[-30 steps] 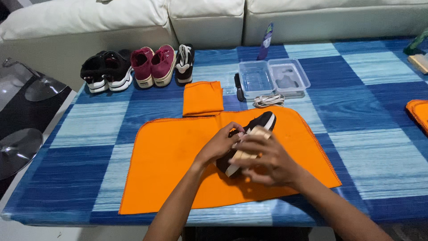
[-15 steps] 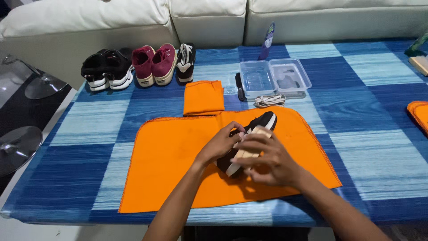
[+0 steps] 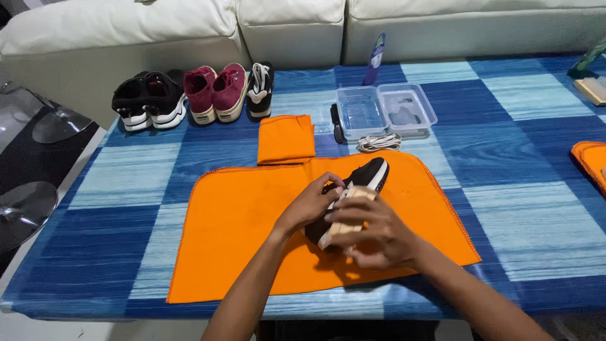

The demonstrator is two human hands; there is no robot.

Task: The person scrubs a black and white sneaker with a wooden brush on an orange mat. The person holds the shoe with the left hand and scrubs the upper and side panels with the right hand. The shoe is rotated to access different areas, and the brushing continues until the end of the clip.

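A black shoe with a white sole [image 3: 368, 174] lies on a large orange cloth [image 3: 233, 227] spread over the table. My left hand [image 3: 309, 205] grips the shoe from its left side. My right hand [image 3: 372, 230] holds a pale wooden brush [image 3: 350, 211] pressed against the shoe's side. The shoe's heel end is hidden under both hands.
At the back left stand a pair of black shoes [image 3: 148, 98], a maroon pair [image 3: 218, 91] and a single black-and-white shoe [image 3: 260, 88]. A folded orange cloth [image 3: 286, 139], a clear container [image 3: 385, 110], white laces [image 3: 379, 143], another orange cloth [image 3: 590, 161] at right. A white sofa is behind.
My right hand with the brush has slid slightly toward me along the shoe. The left hand and the shoe stay put.
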